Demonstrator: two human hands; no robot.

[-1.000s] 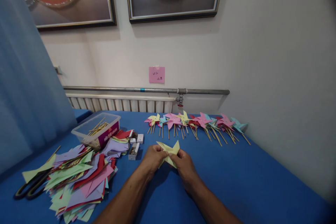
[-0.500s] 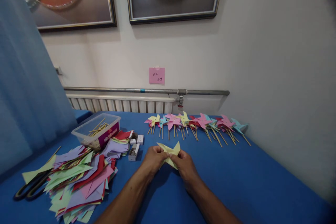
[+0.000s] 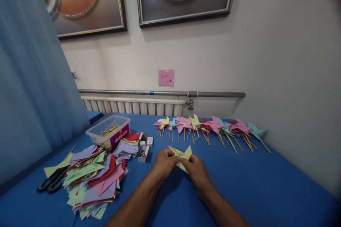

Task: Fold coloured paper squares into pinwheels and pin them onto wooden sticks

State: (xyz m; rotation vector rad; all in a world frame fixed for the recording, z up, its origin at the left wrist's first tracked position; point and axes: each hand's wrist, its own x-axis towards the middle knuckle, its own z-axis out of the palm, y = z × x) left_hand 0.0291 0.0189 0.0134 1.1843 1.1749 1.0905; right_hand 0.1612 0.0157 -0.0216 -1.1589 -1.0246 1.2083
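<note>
A pale yellow paper pinwheel (image 3: 185,155), with its points folded toward the middle, is held between both hands just above the blue table cover. My left hand (image 3: 165,163) pinches its left side, thumb pressed near the centre. On the right side, my right hand (image 3: 196,169) grips the paper, its thumb also close to the centre. The two thumbs nearly meet there and hide the middle of the pinwheel. No stick shows on it. Left of my left hand stands a small open box of metal pins (image 3: 144,153), with a second small box (image 3: 146,140) behind it.
A stack of coloured paper pieces (image 3: 97,181) lies at left beside black-handled scissors (image 3: 53,180). Behind it is a clear plastic tub (image 3: 108,133) with wooden sticks. Finished pinwheels on sticks (image 3: 213,126) line the table's back edge. A blue curtain (image 3: 32,78) hangs at left.
The whole view has shifted, so everything appears farther right. Both hands keep their hold on the yellow paper pinwheel, with the thumbs still at its centre.
</note>
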